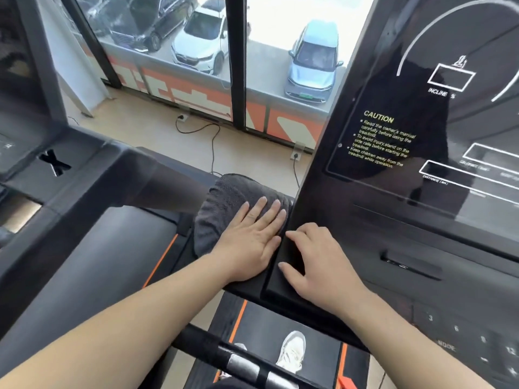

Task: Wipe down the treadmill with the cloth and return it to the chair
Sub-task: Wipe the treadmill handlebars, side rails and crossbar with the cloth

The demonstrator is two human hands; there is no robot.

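A dark grey cloth (pixel 224 203) lies on the black left arm of the treadmill, right beside the console (pixel 421 228). My left hand (pixel 250 242) presses flat on the near half of the cloth, fingers stretched out and slightly apart. My right hand (pixel 317 262) rests on the console's left corner with its fingers spread and nothing in it. The console's dark screen carries a yellow CAUTION text (pixel 384 141). The chair is not in view.
Below the hands are the treadmill belt (pixel 317 327), a white shoe (pixel 292 352) and a handlebar with silver grips (pixel 244 363). A second black treadmill (pixel 84 248) stands to the left. Cables and floor sockets (pixel 212 141) lie before a glass wall (pixel 236 66) overlooking parked cars.
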